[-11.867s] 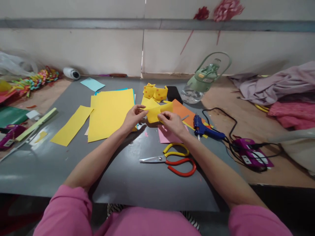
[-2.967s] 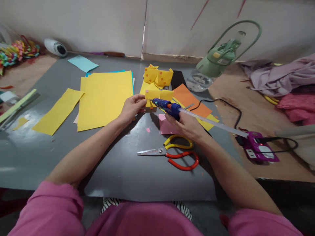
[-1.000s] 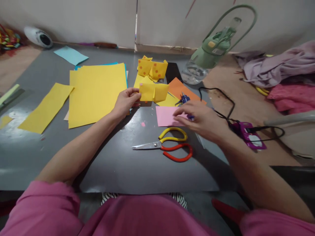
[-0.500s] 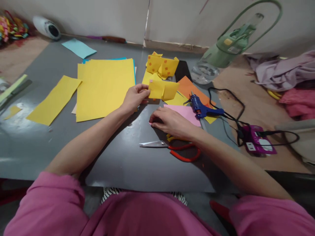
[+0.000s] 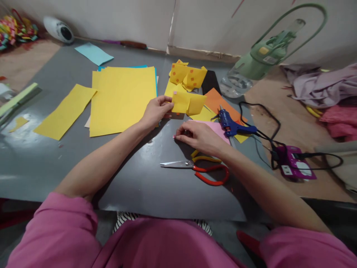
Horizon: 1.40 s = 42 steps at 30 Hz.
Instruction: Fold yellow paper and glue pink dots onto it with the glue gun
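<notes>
My left hand [image 5: 158, 111] pinches the left end of a folded yellow paper piece [image 5: 182, 102], which has one small pink square at its upper left corner. Below and to the right, my right hand [image 5: 196, 137] holds a tiny pink paper square [image 5: 174, 136] between thumb and finger, just over the table. Scissors [image 5: 178, 164] with red and yellow handles lie under my right wrist. Behind the held piece stands another folded yellow paper piece [image 5: 188, 76] with orange squares on it. A pink paper sheet [image 5: 216, 128] is partly hidden by my right hand.
A stack of yellow sheets [image 5: 122, 100] lies left of my left hand, beside a yellow strip [image 5: 65, 111]. To the right are a blue glue gun [image 5: 231, 124], orange paper [image 5: 217, 100], a purple power strip [image 5: 295, 163] with black cables, and a green-topped bottle [image 5: 251, 63].
The whole view has shifted slightly to the right. My right fingers have risen a little, and the pink square in them shows more clearly. My left hand keeps its hold on the yellow paper piece.
</notes>
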Available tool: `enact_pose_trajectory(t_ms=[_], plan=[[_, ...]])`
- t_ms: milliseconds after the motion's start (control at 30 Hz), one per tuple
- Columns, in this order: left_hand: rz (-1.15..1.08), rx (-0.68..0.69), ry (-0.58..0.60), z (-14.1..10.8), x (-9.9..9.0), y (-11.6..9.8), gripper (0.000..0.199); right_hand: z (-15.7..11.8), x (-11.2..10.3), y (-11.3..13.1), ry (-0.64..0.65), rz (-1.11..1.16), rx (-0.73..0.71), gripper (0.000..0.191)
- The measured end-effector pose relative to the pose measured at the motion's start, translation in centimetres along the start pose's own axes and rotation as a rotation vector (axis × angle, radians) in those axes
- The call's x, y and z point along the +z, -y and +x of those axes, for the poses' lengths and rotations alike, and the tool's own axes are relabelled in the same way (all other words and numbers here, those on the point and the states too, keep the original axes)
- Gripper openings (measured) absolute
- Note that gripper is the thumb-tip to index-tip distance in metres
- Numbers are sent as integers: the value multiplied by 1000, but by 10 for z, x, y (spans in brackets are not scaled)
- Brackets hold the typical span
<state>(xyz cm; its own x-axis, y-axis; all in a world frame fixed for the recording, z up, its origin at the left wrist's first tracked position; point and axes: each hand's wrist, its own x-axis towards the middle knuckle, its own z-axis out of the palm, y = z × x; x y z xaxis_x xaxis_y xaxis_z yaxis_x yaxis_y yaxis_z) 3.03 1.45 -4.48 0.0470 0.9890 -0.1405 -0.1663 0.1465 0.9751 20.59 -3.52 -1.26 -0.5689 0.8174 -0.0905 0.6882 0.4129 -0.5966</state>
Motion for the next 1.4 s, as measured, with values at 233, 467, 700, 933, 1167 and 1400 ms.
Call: enact_pose_trajectory(t_ms=[233,467,700,933,1167,1400], plan=[[-10,-4,-4,0,0,-1,7,3,-11,-3,33,625,277,29],[-26,4,13,0,0,-1,9,14,-13,-18,-144,577,177,27],[-44,-27,23,-1,0,-1,9,37,-15,-22,-453,245,113,14],[-37,-30,10,-2,0,-2,5,62,-11,-24,-490,96,96,11],[-23,-30,12,-6,1,-7,6,66,-8,-21,-519,20,73,8],[-24,-26,18,-6,1,-7,8,67,-6,-22,-545,-15,89,6]])
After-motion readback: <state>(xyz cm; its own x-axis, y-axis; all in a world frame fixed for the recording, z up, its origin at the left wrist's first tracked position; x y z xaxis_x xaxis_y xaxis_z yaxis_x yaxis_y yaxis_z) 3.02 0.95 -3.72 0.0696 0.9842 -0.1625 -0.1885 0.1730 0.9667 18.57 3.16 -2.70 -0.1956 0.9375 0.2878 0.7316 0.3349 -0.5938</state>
